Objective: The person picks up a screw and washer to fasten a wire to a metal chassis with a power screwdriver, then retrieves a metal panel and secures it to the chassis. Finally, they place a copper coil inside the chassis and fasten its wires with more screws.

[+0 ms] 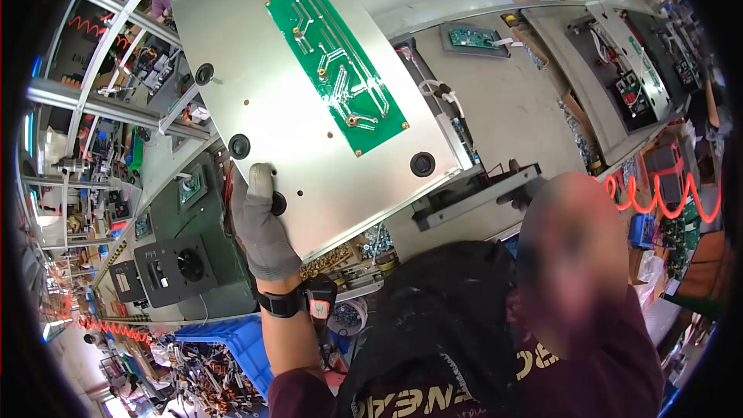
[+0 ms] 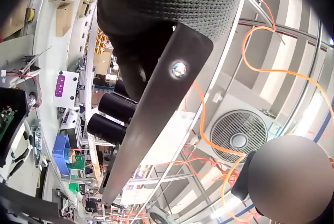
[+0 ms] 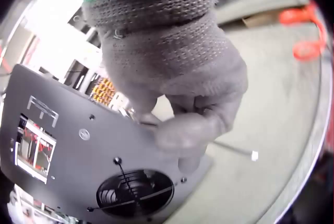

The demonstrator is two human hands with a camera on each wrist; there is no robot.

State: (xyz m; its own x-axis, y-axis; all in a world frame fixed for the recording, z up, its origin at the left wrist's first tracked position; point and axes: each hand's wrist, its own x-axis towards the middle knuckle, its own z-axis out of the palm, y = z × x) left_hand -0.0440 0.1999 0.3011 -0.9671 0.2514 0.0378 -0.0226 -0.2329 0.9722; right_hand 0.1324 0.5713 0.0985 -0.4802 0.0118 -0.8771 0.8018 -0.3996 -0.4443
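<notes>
Gripping the silver metal plate (image 1: pixel 267 101) at its lower-left edge, the left hand (image 1: pixel 263 220) lays its thumb over the face, near a black foot (image 1: pixel 279 203). Rightward on the plate sits a green circuit board (image 1: pixel 337 70). Farther right, the right hand (image 3: pixel 175 78) curls its fingers on what looks like a thin rod (image 3: pixel 235 149), before a black panel (image 3: pixel 73 156). Assembly seems in hand; next probably calls for keeping the plate steady while lining up the rod.
</notes>
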